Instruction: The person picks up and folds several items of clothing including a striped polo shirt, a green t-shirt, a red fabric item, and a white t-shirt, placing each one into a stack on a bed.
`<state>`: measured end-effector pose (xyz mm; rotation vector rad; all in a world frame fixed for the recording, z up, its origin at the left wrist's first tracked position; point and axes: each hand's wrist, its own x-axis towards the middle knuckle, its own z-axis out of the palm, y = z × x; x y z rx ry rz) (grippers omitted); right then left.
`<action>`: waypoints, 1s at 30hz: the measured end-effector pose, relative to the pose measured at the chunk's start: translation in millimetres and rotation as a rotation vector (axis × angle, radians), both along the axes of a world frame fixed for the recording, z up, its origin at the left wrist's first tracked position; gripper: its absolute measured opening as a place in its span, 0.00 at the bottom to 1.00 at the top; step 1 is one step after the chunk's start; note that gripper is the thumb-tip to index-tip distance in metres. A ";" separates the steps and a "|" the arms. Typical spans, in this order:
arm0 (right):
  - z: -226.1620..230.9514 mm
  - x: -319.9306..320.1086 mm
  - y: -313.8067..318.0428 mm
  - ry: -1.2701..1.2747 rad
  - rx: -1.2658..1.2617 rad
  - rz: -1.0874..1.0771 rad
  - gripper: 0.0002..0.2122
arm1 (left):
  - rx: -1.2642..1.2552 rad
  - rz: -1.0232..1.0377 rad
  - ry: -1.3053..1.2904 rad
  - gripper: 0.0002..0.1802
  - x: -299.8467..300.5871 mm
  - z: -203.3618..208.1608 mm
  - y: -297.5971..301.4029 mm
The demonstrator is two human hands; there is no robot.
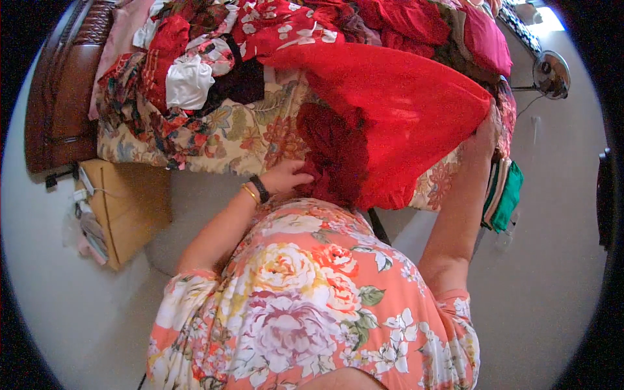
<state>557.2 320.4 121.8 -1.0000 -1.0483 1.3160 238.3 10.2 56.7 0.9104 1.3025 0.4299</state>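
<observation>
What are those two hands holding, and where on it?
A red garment: the left hand grips its dark red lower end, the right hand its far right edge.

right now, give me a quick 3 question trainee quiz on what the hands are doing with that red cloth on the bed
1. True or false: both hands grip the red cloth.
2. Which wrist bears a black band and a gold bangle? A) left B) right C) neither
3. What lies under the red cloth on the bed: a plain white sheet or a floral cover?

Key
1. True: the left hand holds its dark red lower part and the right hand holds its far right edge.
2. A, the left wrist.
3. The floral cover, with a pile of clothes heaped behind it.
</observation>
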 end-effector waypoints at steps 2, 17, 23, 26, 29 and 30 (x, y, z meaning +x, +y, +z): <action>-9.8 19.8 6.2 -0.402 -0.014 -0.090 0.16 | 0.083 0.171 -0.091 0.15 -6.3 -39.8 -26.4; -59.2 -121.1 -218.3 -0.909 0.374 1.265 0.30 | 0.340 0.658 -0.410 0.14 30.4 77.3 -11.2; -62.2 -97.9 -158.6 -0.919 0.677 1.141 0.09 | 0.506 0.738 -0.085 0.13 -2.7 120.1 -12.7; 10.9 -94.5 -116.2 -1.176 0.921 0.875 0.17 | 0.821 0.479 0.388 0.18 -35.9 145.5 -9.5; 102.1 -98.2 -98.4 -1.305 1.083 0.674 0.19 | 0.985 0.406 0.973 0.19 -55.2 176.3 0.7; 133.9 -99.0 -97.6 -1.330 1.196 0.638 0.19 | 1.010 0.403 0.969 0.19 -62.5 187.6 6.6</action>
